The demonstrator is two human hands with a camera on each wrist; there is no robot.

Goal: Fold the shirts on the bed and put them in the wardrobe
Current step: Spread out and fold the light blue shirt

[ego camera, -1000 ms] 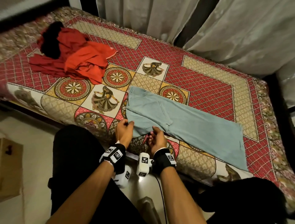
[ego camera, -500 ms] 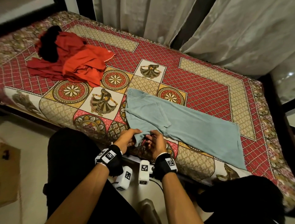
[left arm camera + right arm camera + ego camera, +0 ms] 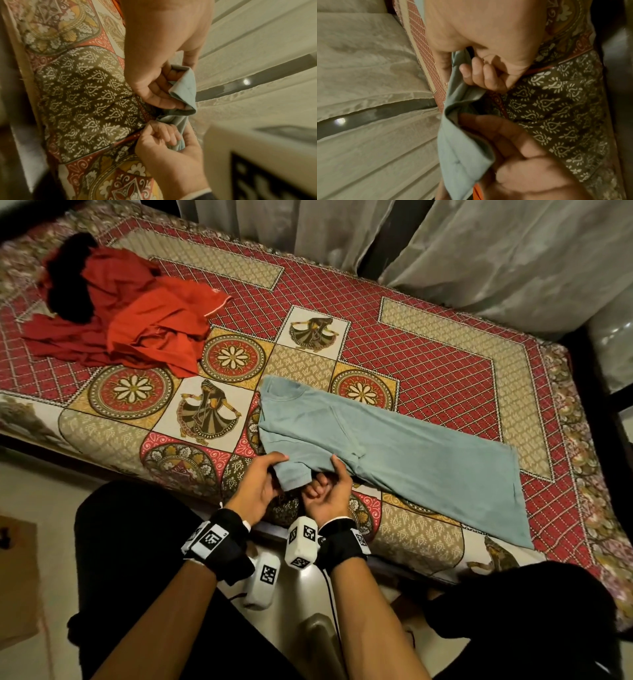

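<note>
Near edge of bed: left hand point(image 3: 255, 491) and right hand point(image 3: 327, 494) both clamped on the near sleeve point(image 3: 293, 474) of the blue shirt point(image 3: 394, 453); thumbs on top, fingers curled under the cloth, as the wrist views confirm. Change over the last second: the sleeve lay flat by the fingertips, then was gathered, and is now lifted clear of the bed cover point(image 3: 445, 378) with both palms turned up. Judgement: this is the start of the sleeve fold, sleeve about to be turned in over the body; the folding of this shirt is at an early stage. The blue shirt's body lies flat on the bed, collar end towards the left, hem running off to the right. Further back, at the far left of the bed, a heap of red clothing point(image 3: 144, 320) with a black garment point(image 3: 70, 285) on top, unfolded. Count: blue shirts 1; red pieces look like 2, cannot separate them for certain; black 1. Pale curtains point(image 3: 479, 251) hang behind the bed. Wardrobe not in view.
</note>
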